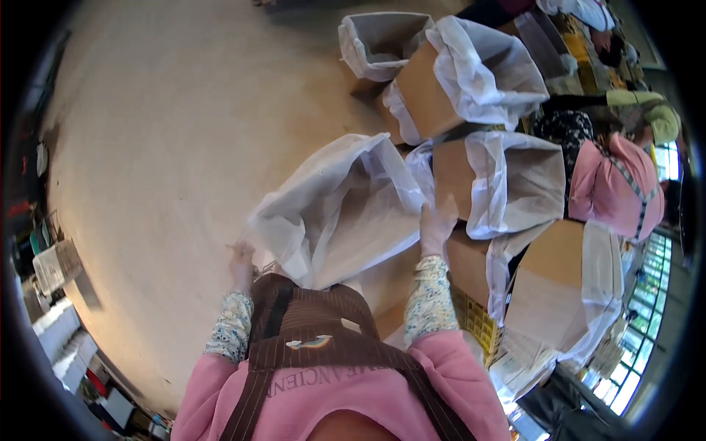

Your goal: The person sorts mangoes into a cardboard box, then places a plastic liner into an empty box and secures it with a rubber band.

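Right in front of my apron stands an open cardboard box lined with a white plastic liner [331,209], its translucent film folded out over the rim. Dim brown cardboard shows through the film, and I see nothing inside but liner folds. At the near left corner, my left hand [241,263] is closed on the liner's edge, slightly blurred. My right hand [435,228] grips the rim on the opposite side, fingers wrapped over the film. Another lined cardboard box [452,173] stands just beyond my right hand.
More lined boxes [423,92] stand stacked at the upper right. A cardboard box [548,287] and a yellow plastic crate [478,323] sit to my right. Beyond them, a person in pink [618,184] bends over. Bare concrete floor [162,147] stretches to the left.
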A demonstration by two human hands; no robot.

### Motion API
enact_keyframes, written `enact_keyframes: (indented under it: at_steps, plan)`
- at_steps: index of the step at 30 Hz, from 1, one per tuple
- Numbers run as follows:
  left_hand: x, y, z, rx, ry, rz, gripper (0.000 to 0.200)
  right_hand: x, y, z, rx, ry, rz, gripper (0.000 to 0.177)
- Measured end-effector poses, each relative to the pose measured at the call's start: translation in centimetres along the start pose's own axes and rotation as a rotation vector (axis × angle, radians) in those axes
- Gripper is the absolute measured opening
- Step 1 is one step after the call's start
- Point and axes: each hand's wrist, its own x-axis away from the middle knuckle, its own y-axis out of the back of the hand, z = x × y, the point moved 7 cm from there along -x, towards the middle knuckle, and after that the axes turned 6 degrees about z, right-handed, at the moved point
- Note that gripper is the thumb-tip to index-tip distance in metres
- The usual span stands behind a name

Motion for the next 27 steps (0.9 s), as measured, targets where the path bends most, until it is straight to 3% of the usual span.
enact_keyframes:
  at_steps: [2, 4, 6, 7, 8, 9, 10, 12, 13, 16, 18, 19, 20, 21, 23, 25, 26, 27]
  plan:
    - [-1.2, -0.2, -2.9, -0.16, -0.12, 0.091, 0.04, 7.1, -1.3, -2.7, -0.198, -0.41, 0.043, 0.069]
    - [-1.4, -1.6, -5.9, -0.266, -0.163, 0.137, 0.041, 14.1, -6.5, -5.0, -0.301, -0.66, 0.196, 0.074]
    - [-3.9, -2.3, -6.3, -0.367, -0.215, 0.174, 0.042, 18.5, -10.8, -4.2, -0.346, -0.642, 0.329, 0.075]
    - [-6.1, -2.8, -6.0, -0.582, -0.457, 0.193, 0.045, 19.6, -11.6, -3.3, -0.348, -0.663, 0.332, 0.075]
    - [-6.8, -3.6, -6.1, -0.796, -0.703, 0.218, 0.047, 20.1, -13.0, -1.3, -0.495, -0.61, 0.477, 0.074]
    - [-7.2, -4.0, -6.5, -0.819, -0.701, 0.24, 0.047, 20.4, -13.9, 0.6, -0.647, -0.555, 0.615, 0.073]
    - [-7.4, -5.0, -6.7, -0.927, -0.618, 0.3, 0.046, 20.1, -13.3, 1.1, -0.659, -0.588, 0.608, 0.073]
    - [-7.2, -6.2, -7.0, -1.054, -0.538, 0.382, 0.045, 19.4, -13.0, 1.4, -0.405, -0.629, 0.817, 0.055]
    - [-7.6, -6.1, -6.7, -1.013, -0.403, 0.381, 0.041, 19.4, -13.3, 0.7, -0.415, -0.655, 0.812, 0.055]
    - [-6.6, -6.2, -4.9, -1.017, -0.155, 0.407, 0.037, 18.3, -12.6, -0.6, -0.179, -0.548, 0.711, 0.045]
    - [-5.8, -5.2, -2.2, -1.07, -0.038, 0.428, 0.036, 15.9, -5.8, 3.5, 0.307, -0.07, -0.114, 0.038]
    - [-5.8, -5.2, -1.5, -1.051, -0.193, 0.402, 0.029, 15.4, -5.5, 4.4, 0.305, -0.081, -0.105, 0.038]
    - [-5.7, -5.5, -1.1, -1.028, -0.35, 0.38, 0.023, 14.6, -6.3, 6.0, 0.128, 0.014, -0.003, 0.037]
    - [-5.3, -6.0, -0.8, -1.045, -0.347, 0.389, 0.023, 14.3, -8.0, 7.3, -0.049, 0.103, 0.097, 0.036]
    - [-4.6, -5.8, -0.9, -0.823, -0.259, 0.316, 0.024, 15.7, -17.3, 7.2, -0.281, -0.097, 0.826, 0.036]
    - [-5.4, -5.2, -0.2, -0.854, -0.346, 0.322, 0.025, 17.0, -26.7, 7.4, -0.38, -0.146, 1.238, 0.03]
    - [-5.1, -5.2, -0.4, -0.868, -0.248, 0.337, 0.03, 17.4, -30.0, 7.1, -0.395, -0.145, 1.243, 0.03]
    - [-5.0, -5.2, -0.2, -0.882, -0.148, 0.349, 0.036, 18.7, -33.5, 6.8, -0.269, -0.107, 1.375, 0.029]
